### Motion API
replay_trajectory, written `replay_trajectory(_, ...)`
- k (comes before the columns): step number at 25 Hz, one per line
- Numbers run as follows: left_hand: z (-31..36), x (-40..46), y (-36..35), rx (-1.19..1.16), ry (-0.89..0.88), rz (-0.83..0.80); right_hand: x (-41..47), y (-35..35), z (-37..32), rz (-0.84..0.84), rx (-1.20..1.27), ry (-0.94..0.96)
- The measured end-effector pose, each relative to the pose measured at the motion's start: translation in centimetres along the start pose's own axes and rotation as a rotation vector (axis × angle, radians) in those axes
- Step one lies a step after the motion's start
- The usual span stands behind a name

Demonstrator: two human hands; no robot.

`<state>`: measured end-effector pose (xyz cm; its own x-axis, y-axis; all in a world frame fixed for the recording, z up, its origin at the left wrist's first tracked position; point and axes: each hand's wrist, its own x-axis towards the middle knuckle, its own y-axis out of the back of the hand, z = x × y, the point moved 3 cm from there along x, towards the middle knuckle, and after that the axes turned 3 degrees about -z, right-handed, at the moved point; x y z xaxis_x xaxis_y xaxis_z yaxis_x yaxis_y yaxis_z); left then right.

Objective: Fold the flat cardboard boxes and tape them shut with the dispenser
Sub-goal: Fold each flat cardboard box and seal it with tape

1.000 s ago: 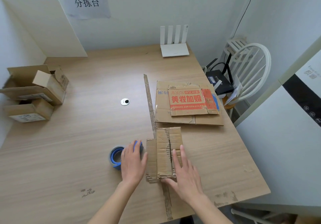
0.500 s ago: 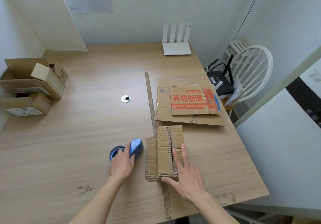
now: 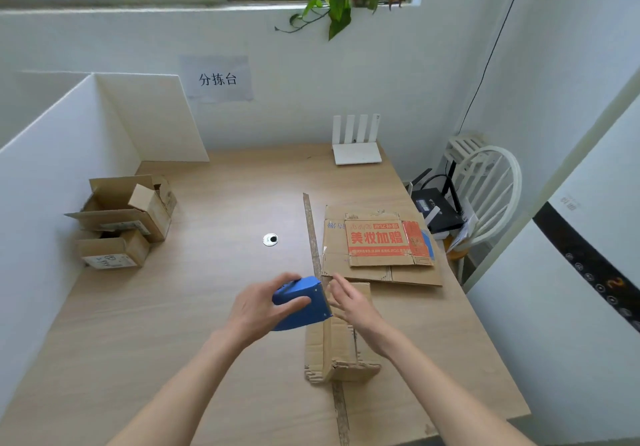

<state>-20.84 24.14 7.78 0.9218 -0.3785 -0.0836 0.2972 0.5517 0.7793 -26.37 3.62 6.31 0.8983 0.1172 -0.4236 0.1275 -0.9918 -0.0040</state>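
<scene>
My left hand grips the blue tape dispenser, lifted above the table near its front middle. Just below and to its right stands a small folded cardboard box, its top flaps closed. My right hand hovers over the box's far end with straight fingers reaching toward the dispenser's front edge. Whether the fingertips touch the tape is not visible. A stack of flat cardboard boxes, the top one printed red, lies behind the folded box on the right.
Several assembled boxes stand at the table's left by a white partition. A long cardboard strip runs down the table's middle. A white router sits at the back, a round disc mid-table, and a white chair beyond the right edge.
My left hand has lifted the dispenser off the table and carried it right, over the box. My right hand has risen off the box top toward the dispenser. The camera tilted upward.
</scene>
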Motion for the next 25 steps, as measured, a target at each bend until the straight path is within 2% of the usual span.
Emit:
replay_trajectory(3,3.3,-0.4,2.2,0.056,-0.079,0.008,-1.0,0.5,-2.3,0.070,0.033,0.082)
replay_trajectory(7,6.4,-1.1,3.7,0.118,-0.084,-0.003,-3.5,3.3,-4.4,0.172,-0.003,0.143)
replay_trajectory(12,9.7,-1.8,1.5,0.284,-0.124,0.000,-5.4,4.5,-2.5,0.287,-0.097,0.063)
replay_trajectory(14,8.4,-2.9,-0.8,0.334,-0.080,-0.081,-6.9,6.0,1.1,0.330,-0.117,-0.019)
replay_trajectory(16,5.5,-3.9,-2.2,0.382,-0.026,-0.158,-8.4,8.4,5.5,0.445,-0.099,-0.135)
replay_trajectory(18,3.4,-4.4,-2.9,0.454,-0.036,-0.181,-9.4,9.6,8.6,0.460,-0.131,-0.213)
replay_trajectory(25,1.5,-2.4,-4.9,0.569,-0.040,-0.186,-7.3,9.8,11.6,0.452,-0.141,-0.224)
